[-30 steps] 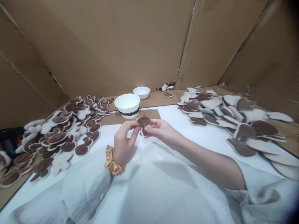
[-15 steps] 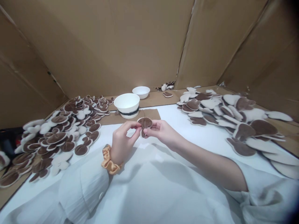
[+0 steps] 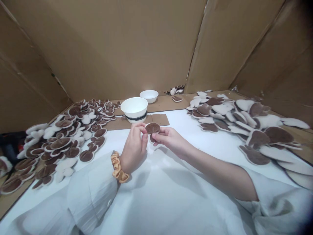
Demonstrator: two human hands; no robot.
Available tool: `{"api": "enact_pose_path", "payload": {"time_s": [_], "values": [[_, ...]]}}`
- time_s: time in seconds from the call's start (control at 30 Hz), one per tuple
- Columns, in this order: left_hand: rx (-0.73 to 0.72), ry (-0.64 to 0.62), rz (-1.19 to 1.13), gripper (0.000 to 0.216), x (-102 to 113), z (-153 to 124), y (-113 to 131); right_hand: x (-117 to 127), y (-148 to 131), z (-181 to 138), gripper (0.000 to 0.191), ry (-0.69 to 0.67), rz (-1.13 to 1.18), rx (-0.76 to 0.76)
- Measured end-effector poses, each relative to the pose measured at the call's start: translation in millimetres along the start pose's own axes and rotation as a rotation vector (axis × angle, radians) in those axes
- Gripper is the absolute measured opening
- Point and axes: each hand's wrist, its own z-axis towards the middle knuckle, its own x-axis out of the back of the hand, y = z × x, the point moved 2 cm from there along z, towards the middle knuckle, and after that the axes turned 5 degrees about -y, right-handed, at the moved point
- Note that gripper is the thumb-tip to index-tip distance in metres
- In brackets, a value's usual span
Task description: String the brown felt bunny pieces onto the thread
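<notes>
A small brown plush fabric piece [image 3: 153,127] with a pale edge is held up before me, over the white table. It looks like the bunny-head pieces in the piles. My right hand [image 3: 168,138] pinches its lower right part between thumb and fingers. My left hand [image 3: 134,145], with an orange scrunchie [image 3: 119,167] at the wrist, is closed at the piece's left edge, its fingers curled partly behind it. Just beyond the hands stands a white bowl [image 3: 134,105] with a black band round its lower part.
A second white bowl [image 3: 149,94] sits farther back. Piles of brown and white plush pieces lie left [image 3: 61,143] and right [image 3: 256,137]. One loose piece [image 3: 176,99] rests near the back. Cardboard walls [image 3: 122,49] enclose the table, and a cardboard strip [image 3: 156,119] lies beside the near bowl.
My left hand has turned and its fingers have moved up along the piece's left edge, the thumb now more upright. The right hand keeps its pinch. The view has shifted slightly.
</notes>
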Motion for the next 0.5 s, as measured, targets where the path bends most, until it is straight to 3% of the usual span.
{"api": "enact_pose_path", "payload": {"time_s": [0.2, 0.5], "values": [[0.199, 0.003, -0.341, 0.029, 0, 4, -11, 1, 0, 1, 0.013, 0.056, -0.181, 0.050], [0.525, 0.010, -0.830, 0.029, -5, 9, -12, 0, 3, -3, 0.012, 0.077, -0.481, 0.231]]}}
